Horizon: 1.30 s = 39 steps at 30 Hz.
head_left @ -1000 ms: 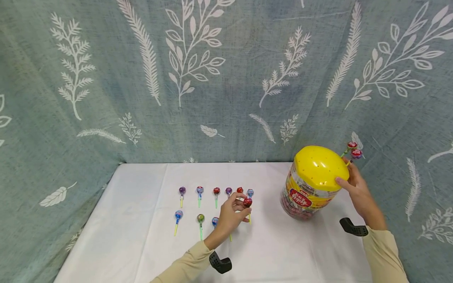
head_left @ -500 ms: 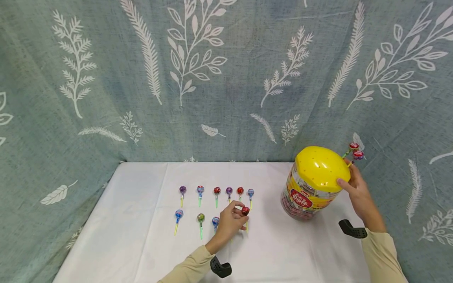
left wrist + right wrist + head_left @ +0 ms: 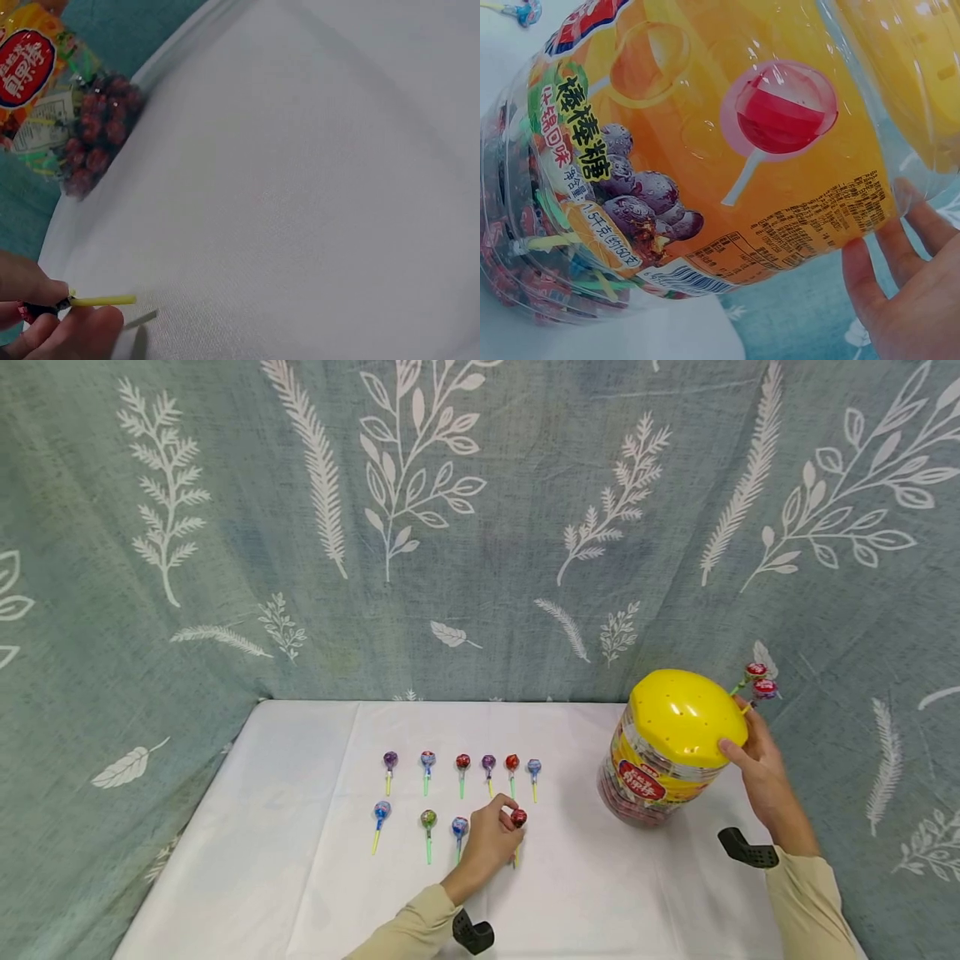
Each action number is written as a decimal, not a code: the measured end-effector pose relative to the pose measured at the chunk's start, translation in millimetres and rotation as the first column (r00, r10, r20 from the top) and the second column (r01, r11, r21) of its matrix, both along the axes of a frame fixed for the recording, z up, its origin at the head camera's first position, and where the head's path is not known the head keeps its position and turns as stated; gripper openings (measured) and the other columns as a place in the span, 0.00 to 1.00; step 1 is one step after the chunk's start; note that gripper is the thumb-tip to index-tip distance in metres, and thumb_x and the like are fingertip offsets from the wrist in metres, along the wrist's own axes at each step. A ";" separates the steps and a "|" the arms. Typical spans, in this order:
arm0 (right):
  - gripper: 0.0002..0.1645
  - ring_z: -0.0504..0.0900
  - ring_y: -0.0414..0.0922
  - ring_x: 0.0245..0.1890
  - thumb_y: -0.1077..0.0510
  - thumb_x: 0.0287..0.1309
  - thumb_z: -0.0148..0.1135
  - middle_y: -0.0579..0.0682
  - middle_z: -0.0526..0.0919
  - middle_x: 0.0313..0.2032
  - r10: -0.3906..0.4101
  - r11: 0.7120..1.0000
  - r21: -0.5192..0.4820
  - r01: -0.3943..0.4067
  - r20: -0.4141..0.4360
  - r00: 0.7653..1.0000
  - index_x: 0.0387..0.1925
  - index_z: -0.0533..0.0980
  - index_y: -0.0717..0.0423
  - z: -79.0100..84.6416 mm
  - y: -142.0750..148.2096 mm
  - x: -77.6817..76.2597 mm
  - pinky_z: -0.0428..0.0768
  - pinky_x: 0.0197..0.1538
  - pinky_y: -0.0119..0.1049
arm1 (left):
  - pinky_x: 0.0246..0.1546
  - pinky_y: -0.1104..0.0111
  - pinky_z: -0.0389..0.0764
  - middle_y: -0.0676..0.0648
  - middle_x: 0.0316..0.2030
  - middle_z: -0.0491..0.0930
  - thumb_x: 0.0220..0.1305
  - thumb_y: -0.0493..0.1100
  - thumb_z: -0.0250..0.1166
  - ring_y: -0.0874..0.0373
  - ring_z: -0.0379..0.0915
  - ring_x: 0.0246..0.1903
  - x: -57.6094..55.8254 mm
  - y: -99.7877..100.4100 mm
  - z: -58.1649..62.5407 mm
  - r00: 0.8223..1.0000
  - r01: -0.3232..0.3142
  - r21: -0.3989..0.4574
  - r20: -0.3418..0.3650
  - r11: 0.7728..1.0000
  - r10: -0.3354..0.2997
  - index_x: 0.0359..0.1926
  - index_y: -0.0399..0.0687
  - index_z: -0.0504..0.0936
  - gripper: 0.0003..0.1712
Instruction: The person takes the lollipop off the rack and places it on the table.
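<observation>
Between thumb and fingers my left hand (image 3: 489,843) pinches a lollipop with a dark red wrapper (image 3: 518,817), its yellow stick (image 3: 105,301) pointing out past the fingertips in the left wrist view. It is low over the table, at the right end of the nearer row of lollipops. At the right, my right hand (image 3: 767,781) grips a clear plastic candy jar (image 3: 640,779) by its yellow lid (image 3: 684,714), and the jar leans. Two lollipops (image 3: 763,688) stick out by that hand's fingers behind the lid. Red-wrapped lollipops (image 3: 101,124) show through the jar's base.
Several lollipops lie in two rows on the white cloth (image 3: 300,860); the farther row ends with a blue one (image 3: 534,767). A green one (image 3: 428,819) and a blue one (image 3: 459,827) lie left of my left hand. A patterned curtain (image 3: 480,527) hangs behind the table.
My left hand has brought its red lollipop down and nearer, away from the farther row to the right end of the nearer row. The right hand keeps its grip on the leaning jar.
</observation>
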State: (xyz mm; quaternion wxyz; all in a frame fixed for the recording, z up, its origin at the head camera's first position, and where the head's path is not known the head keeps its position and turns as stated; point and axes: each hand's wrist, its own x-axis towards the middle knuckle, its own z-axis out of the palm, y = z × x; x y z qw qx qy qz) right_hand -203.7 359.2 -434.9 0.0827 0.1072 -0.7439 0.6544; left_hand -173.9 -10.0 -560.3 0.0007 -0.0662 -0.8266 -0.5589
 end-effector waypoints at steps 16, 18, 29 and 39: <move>0.37 0.64 0.36 0.57 0.65 0.68 0.47 0.44 0.60 0.64 -0.017 1.000 -0.020 0.017 -0.003 1.000 0.73 0.48 0.43 -2.9 0.9 2.5 0.64 0.53 0.19 | 0.10 0.76 0.66 0.54 0.13 0.67 0.53 0.29 0.64 0.70 0.62 0.08 -4.9 8.3 -4.6 0.996 -0.023 -0.197 -0.093 0.980 0.004 0.35 0.39 0.75 0.08; 0.38 0.64 0.36 0.58 0.64 0.68 0.47 0.45 0.59 0.65 -0.017 1.000 -0.020 0.017 0.001 1.000 0.73 0.48 0.42 -3.1 0.4 2.4 0.64 0.53 0.19 | 0.08 0.75 0.67 0.53 0.13 0.68 0.55 0.29 0.64 0.69 0.63 0.06 -4.1 8.0 -3.8 0.998 -0.008 -0.181 -0.066 0.983 -0.004 0.37 0.38 0.74 0.09; 0.38 0.63 0.36 0.58 0.63 0.68 0.48 0.47 0.57 0.66 -0.032 0.999 -0.010 0.032 0.004 0.999 0.73 0.47 0.43 -1.0 -2.7 1.9 0.64 0.53 0.18 | 0.05 0.73 0.67 0.51 0.15 0.69 0.58 0.32 0.64 0.67 0.67 0.06 1.4 3.6 3.7 0.998 0.048 -0.148 0.045 0.988 -0.041 0.42 0.40 0.72 0.12; 0.38 0.61 0.38 0.60 0.64 0.68 0.46 0.46 0.57 0.67 -0.015 0.999 -0.031 0.015 0.000 1.000 0.74 0.45 0.45 -4.9 -1.1 2.1 0.62 0.55 0.18 | 0.14 0.74 0.65 0.54 0.18 0.71 0.53 0.34 0.66 0.66 0.63 0.14 -3.2 0.2 24.0 0.997 0.040 -0.248 -0.059 0.968 -0.057 0.40 0.43 0.76 0.12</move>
